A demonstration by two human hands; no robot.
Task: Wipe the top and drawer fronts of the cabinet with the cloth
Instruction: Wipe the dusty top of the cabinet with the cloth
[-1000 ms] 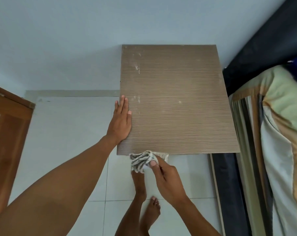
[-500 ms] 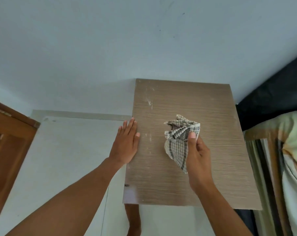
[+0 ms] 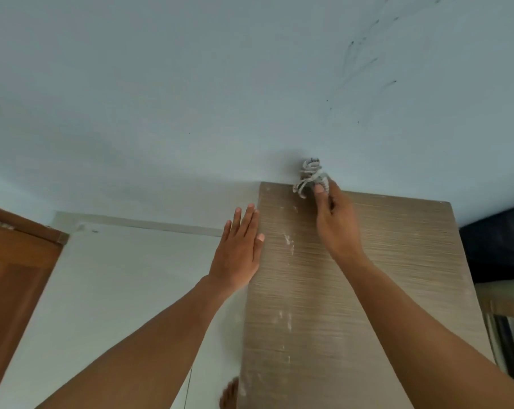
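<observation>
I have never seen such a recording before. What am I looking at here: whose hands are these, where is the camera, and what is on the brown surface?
There is no machine here. A person wears one wide-angle camera on the head, so the picture looks forward and down along their own two bare arms.

The brown, wood-grained surface is the top of a cabinet that stands against a pale wall. Nothing stands on it; it only carries whitish dust marks.

The left hand lies flat and open at the cabinet's left edge. The right hand is closed on a bunched checked cloth and holds it at the far edge of the top, by the wall.

At the left you see a brown wooden door, and at the bottom a bare foot on the floor.
</observation>
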